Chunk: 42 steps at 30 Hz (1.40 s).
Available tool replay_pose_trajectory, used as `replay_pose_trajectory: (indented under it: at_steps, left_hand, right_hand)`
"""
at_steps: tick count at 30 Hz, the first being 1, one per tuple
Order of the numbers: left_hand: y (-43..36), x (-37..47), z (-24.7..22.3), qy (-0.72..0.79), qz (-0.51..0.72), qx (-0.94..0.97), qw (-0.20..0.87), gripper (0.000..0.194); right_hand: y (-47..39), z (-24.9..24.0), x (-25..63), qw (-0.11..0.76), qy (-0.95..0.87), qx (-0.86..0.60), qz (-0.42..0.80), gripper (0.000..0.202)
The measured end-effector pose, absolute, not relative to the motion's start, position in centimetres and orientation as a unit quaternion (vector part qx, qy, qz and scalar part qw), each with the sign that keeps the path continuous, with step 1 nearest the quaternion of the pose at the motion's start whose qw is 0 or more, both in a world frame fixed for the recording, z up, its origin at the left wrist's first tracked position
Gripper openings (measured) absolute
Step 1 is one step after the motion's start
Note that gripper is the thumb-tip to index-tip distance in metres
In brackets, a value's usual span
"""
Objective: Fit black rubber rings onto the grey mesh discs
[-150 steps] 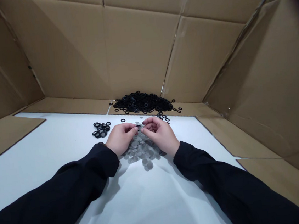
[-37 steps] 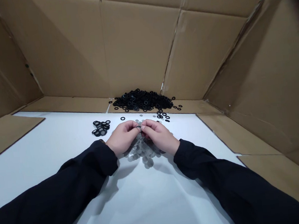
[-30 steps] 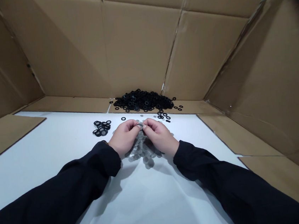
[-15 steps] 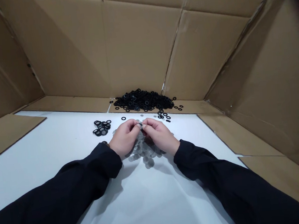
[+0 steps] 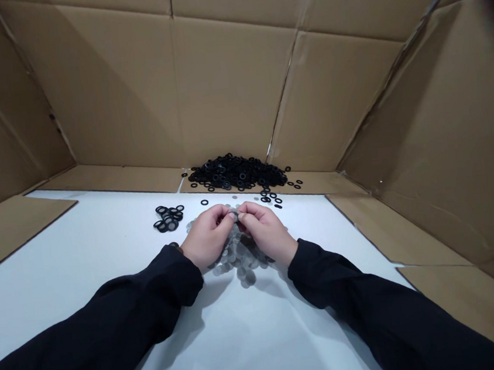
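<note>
My left hand [image 5: 210, 234] and my right hand [image 5: 267, 230] meet over a spread of small grey mesh-like discs [image 5: 240, 262]. Thumbs and forefingers of both pinch one black rubber ring with a grey disc [image 5: 234, 216] at its middle. How well the disc sits in the ring is too small to make out. To the left lies a cluster of black rings with grey discs in them [image 5: 168, 218]. One more ringed piece [image 5: 174, 245] rests beside my left wrist.
A large heap of black rings [image 5: 234, 173] sits at the back on a cardboard strip, against the cardboard wall [image 5: 236, 80]. Several loose rings [image 5: 270, 196] lie to its front right, and a single ring [image 5: 205, 202] is left of centre. White sheeting [image 5: 254, 337] covers the work surface.
The whole view has shifted slightly, so everything appears a little lower. Both hands keep their pinch on the ring and disc, with the disc now turned more toward me.
</note>
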<state>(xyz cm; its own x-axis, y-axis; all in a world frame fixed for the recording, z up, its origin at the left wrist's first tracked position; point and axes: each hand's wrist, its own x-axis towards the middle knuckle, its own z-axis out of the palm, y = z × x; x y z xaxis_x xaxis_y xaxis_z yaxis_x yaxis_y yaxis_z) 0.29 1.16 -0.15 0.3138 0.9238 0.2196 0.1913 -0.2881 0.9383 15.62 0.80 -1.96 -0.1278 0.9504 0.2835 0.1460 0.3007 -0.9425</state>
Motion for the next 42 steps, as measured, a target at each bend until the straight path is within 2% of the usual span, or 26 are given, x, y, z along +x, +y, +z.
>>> replay_pose_trajectory:
  at_steps: [10, 23, 42]
  left_hand:
    - [1.3, 0.3, -0.28, 0.413, 0.404, 0.698, 0.422, 0.019]
    - [1.43, 0.35, -0.44, 0.416, 0.431, 0.65, 0.466, 0.016]
    - [1.11, 0.37, -0.16, 0.388, 0.438, 0.613, 0.53, 0.019]
  right_hand:
    - [0.71, -2.06, 15.77, 0.495, -0.64, -0.431, 0.4, 0.021]
    - [0.35, -2.02, 15.77, 0.48, -0.694, -0.437, 0.311, 0.018]
    - [0.63, -2.56, 16.04, 0.504, -0.639, -0.407, 0.415, 0.018]
